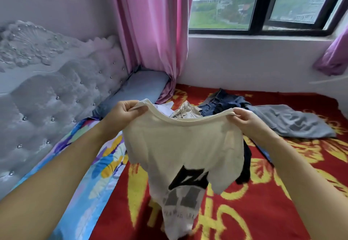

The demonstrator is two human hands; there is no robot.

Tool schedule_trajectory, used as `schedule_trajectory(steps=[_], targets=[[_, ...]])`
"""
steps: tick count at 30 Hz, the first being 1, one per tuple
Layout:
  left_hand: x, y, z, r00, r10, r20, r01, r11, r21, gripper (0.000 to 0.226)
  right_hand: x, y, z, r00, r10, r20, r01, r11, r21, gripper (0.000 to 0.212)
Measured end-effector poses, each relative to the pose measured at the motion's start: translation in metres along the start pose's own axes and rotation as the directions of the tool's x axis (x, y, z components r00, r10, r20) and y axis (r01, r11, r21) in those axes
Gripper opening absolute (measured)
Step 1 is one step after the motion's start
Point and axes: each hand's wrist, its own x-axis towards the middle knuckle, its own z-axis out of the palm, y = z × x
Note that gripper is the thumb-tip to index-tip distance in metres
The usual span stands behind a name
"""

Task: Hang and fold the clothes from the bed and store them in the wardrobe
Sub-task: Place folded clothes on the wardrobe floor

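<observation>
A cream T-shirt with a black and grey print hangs in the air over the bed. My left hand pinches its collar at the left shoulder. My right hand pinches the collar at the right shoulder. The shirt's lower part droops toward the red and yellow blanket. Behind it lie dark blue jeans, a grey garment, a patterned beige piece and a white piece. A black garment shows partly behind the shirt's right edge.
A grey tufted headboard stands at the left, with a blue pillow along it and a floral sheet beside the blanket. Pink curtains hang at the back. A window sits above the wall by the bed.
</observation>
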Motion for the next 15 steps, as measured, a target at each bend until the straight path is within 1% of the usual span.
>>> schedule_trajectory(steps=[1, 3, 5, 7, 10, 12, 14, 15], targets=[[-0.001, -0.001, -0.004, 1.0, -0.001, -0.027, 0.001, 1.0, -0.011, 0.031, 0.002, -0.01, 0.001, 0.998, -0.049, -0.044, 0.049, 0.999, -0.016, 0.027], [-0.003, 0.003, -0.012, 0.998, 0.008, -0.07, -0.008, 1.0, -0.007, 0.046, 0.006, -0.03, 0.001, 0.973, -0.187, -0.136, 0.17, 0.977, -0.13, 0.032], [-0.004, 0.007, -0.026, 0.997, 0.029, -0.078, -0.026, 0.999, 0.034, 0.051, 0.007, -0.05, -0.006, 0.944, -0.268, -0.192, 0.227, 0.951, -0.211, 0.024], [-0.004, 0.014, -0.039, 0.997, 0.069, -0.047, -0.065, 0.994, 0.086, 0.046, 0.004, -0.067, -0.02, 0.942, -0.285, -0.177, 0.234, 0.936, -0.262, 0.018], [-0.001, 0.028, -0.052, 0.987, 0.163, -0.015, -0.158, 0.973, 0.167, 0.041, -0.003, -0.092, -0.04, 0.946, -0.298, -0.125, 0.251, 0.922, -0.295, 0.02], [0.005, 0.034, -0.057, 0.972, 0.233, -0.037, -0.222, 0.958, 0.183, 0.039, -0.007, -0.104, -0.05, 0.948, -0.298, -0.112, 0.235, 0.893, -0.384, 0.027], [0.01, 0.033, -0.058, 0.969, 0.24, -0.056, -0.226, 0.957, 0.181, 0.037, -0.01, -0.106, -0.054, 0.951, -0.288, -0.114, 0.196, 0.846, -0.496, 0.039], [0.012, 0.032, -0.057, 0.971, 0.234, -0.047, -0.221, 0.957, 0.186, 0.038, -0.013, -0.105, -0.053, 0.948, -0.286, -0.138, 0.174, 0.832, -0.527, 0.041]])
